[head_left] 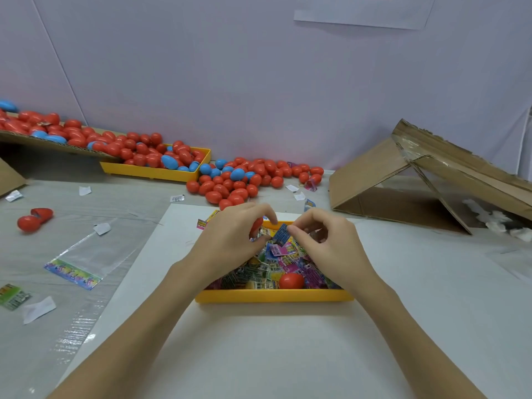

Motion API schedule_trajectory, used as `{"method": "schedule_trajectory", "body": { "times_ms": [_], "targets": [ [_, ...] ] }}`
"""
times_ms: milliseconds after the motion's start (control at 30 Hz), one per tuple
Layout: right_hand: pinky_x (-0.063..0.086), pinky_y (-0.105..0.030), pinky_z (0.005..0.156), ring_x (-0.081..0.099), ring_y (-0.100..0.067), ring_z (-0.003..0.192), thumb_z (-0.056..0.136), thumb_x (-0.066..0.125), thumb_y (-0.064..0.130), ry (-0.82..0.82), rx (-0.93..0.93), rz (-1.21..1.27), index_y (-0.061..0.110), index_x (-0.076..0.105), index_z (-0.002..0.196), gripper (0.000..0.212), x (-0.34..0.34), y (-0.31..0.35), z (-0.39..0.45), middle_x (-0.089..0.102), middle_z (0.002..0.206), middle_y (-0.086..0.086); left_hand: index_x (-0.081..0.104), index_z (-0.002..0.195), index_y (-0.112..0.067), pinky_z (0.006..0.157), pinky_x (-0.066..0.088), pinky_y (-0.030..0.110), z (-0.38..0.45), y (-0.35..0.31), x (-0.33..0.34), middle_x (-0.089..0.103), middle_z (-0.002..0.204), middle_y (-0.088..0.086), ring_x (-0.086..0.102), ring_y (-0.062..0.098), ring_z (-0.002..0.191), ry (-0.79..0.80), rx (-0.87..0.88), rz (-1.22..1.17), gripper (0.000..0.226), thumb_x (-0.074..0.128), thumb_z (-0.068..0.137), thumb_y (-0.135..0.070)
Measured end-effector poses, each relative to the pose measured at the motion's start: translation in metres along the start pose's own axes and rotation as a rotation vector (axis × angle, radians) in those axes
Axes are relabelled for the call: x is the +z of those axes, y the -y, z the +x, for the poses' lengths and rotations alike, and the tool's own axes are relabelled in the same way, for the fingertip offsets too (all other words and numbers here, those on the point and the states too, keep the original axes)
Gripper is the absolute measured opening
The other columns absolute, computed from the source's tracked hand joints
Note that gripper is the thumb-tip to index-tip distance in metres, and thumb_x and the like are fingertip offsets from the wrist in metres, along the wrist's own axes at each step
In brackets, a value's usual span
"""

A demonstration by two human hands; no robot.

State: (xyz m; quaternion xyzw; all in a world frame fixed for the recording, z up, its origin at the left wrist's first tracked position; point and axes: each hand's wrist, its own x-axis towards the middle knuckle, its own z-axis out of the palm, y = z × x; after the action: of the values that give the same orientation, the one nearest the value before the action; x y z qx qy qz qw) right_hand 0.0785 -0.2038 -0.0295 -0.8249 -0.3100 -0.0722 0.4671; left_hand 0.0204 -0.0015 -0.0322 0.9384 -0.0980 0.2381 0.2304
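- The bench (115,203) carries two yellow trays. The far tray (149,172) at its back edge catches red and blue eggs, too many to count. The near tray (273,296) sits before me, so its packets stay within reach.
- One whole red egg (291,280) lies among the packets by that tray's front rim.
- My left grip (230,234) curls round one red shell (256,226), ready for filling, I judge.
- My right grip (325,240) pinches one blue packet (280,233) over the near tray's back rim, just beside the shell.
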Motion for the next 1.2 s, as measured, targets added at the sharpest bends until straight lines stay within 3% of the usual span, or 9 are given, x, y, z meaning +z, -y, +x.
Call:
{"method": "schedule_trajectory", "body": {
  "times_ms": [133,267,367,633,733,867,1000,1067,1200],
  "targets": [
    [0.055,-0.021,0.070,0.068,-0.008,0.079,0.096,0.074,0.025,-0.060,0.047,0.084,0.022,0.075,0.090,0.007,-0.002,0.003,0.000,0.072,0.079,0.008,0.070,0.106,-0.030,0.058,0.043,0.028,0.004,-0.005,-0.002,0.057,0.065,-0.002,0.051,0.007,0.059,-0.002,-0.068,-0.340,0.027,0.081,0.085,-0.042],
    [0.053,-0.016,0.069,0.068,-0.003,0.076,0.098,0.066,0.037,-0.001,0.164,0.336,0.024,0.077,0.095,0.017,-0.004,0.008,0.001,0.076,0.086,0.006,0.074,0.091,-0.028,0.058,0.045,0.026,0.005,-0.009,-0.003,0.062,0.064,-0.002,0.052,0.008,0.057,-0.025,-0.105,-0.500,0.010,0.081,0.088,-0.035],
    [0.059,-0.023,0.080,0.075,-0.015,0.099,0.096,0.057,0.048,0.116,0.341,0.676,0.015,0.076,0.113,0.042,-0.009,0.012,0.003,0.079,0.107,-0.004,0.077,0.094,-0.028,0.067,0.049,0.014,0.006,-0.012,-0.006,0.070,0.074,0.000,0.061,0.003,0.067,-0.021,-0.144,-0.709,0.008,0.078,0.088,-0.033],
    [0.058,-0.020,0.073,0.067,-0.012,0.082,0.083,0.079,0.015,0.371,0.665,1.099,0.001,0.076,0.117,0.037,-0.019,0.009,0.004,0.071,0.098,-0.009,0.073,0.104,-0.030,0.080,0.057,0.031,0.005,-0.013,-0.002,0.072,0.089,0.013,0.068,0.029,0.087,0.109,-0.117,-0.699,0.019,0.069,0.098,-0.012],
    [0.058,-0.023,0.075,0.067,-0.015,0.085,0.087,0.077,0.015,0.411,0.706,1.171,0.000,0.074,0.122,0.037,-0.020,0.008,0.004,0.068,0.106,-0.012,0.073,0.104,-0.033,0.075,0.053,0.017,0.004,-0.012,-0.002,0.073,0.085,-0.005,0.067,0.007,0.081,0.120,-0.105,-0.703,0.021,0.068,0.099,-0.014],
    [0.058,-0.022,0.075,0.065,-0.013,0.081,0.089,0.074,0.014,0.444,0.696,1.191,-0.004,0.072,0.122,0.037,-0.022,0.005,0.005,0.065,0.102,-0.013,0.074,0.107,-0.024,0.076,0.050,0.012,0.004,-0.013,-0.003,0.075,0.087,-0.013,0.069,0.001,0.083,0.132,-0.108,-0.740,0.015,0.068,0.099,-0.014],
    [0.058,-0.021,0.071,0.062,-0.011,0.078,0.086,0.074,0.011,0.414,0.710,1.236,-0.003,0.076,0.114,0.032,-0.024,0.003,0.006,0.066,0.092,-0.009,0.068,0.125,-0.031,0.065,0.045,0.015,0.003,-0.014,-0.006,0.062,0.080,-0.004,0.056,0.006,0.068,0.183,-0.146,-0.792,0.024,0.065,0.102,-0.030],
    [0.058,-0.021,0.069,0.063,-0.013,0.079,0.083,0.073,0.005,0.378,0.740,1.256,-0.006,0.074,0.117,0.035,-0.025,0.001,0.007,0.066,0.089,-0.009,0.057,0.138,-0.029,0.056,0.043,0.023,0.007,-0.014,-0.004,0.052,0.078,0.002,0.048,0.013,0.062,0.222,-0.323,-0.953,0.032,0.055,0.107,-0.021],
    [0.062,-0.024,0.072,0.075,-0.023,0.087,0.077,0.070,-0.001,0.248,0.761,1.266,-0.007,0.079,0.099,0.024,-0.025,0.000,0.007,0.073,0.096,-0.020,0.061,0.126,-0.012,0.052,0.047,0.025,0.010,-0.013,0.000,0.059,0.088,0.012,0.058,0.016,0.062,0.193,-0.475,-1.203,0.028,0.040,0.108,-0.005]
  ]
}}
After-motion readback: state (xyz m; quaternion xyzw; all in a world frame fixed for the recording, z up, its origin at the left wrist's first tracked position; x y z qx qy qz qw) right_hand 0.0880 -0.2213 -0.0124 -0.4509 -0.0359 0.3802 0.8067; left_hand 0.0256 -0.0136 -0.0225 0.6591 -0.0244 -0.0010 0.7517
